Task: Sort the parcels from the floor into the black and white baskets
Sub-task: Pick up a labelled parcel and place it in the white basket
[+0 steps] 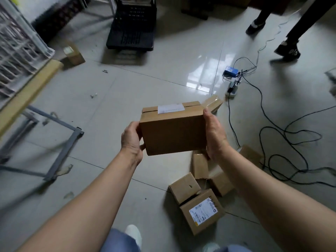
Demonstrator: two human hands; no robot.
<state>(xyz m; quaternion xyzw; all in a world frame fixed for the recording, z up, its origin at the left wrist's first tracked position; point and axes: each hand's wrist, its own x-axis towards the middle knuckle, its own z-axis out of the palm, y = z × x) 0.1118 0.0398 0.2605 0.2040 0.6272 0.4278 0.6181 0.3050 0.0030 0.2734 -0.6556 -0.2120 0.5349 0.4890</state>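
I hold a brown cardboard parcel with a white label on top, up above the floor at the centre of view. My left hand grips its left end and my right hand grips its right end. Several more cardboard parcels lie in a heap on the floor below my right arm. Another small parcel lies far left by the white basket. The black basket stands at the top centre.
A grey metal frame lies on the floor at left. Black cables and a blue device spread over the tiles at right. Another person's legs stand top right. A yellowish board runs under the white basket.
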